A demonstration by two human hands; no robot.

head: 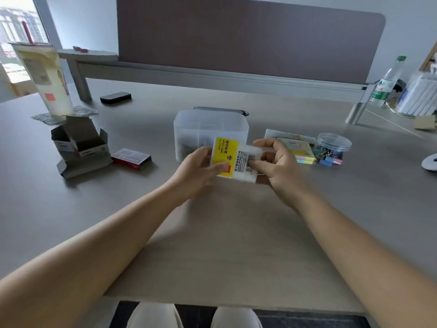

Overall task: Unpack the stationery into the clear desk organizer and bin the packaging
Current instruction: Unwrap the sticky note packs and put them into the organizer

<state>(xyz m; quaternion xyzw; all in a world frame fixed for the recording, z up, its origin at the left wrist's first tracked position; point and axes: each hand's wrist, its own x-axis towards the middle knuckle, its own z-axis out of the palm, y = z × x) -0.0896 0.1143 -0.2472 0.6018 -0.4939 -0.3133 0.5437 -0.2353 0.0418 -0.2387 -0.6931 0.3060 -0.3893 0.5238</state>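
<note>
above desk, left hand (197, 168) and right hand (275, 163) pinching yellow-labelled packet (233, 157)

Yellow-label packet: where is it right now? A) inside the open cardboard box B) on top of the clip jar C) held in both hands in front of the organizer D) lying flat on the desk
C: the yellow-label packet is off the desk, pinched between the left hand and the right hand, just in front of the clear organizer.
</note>
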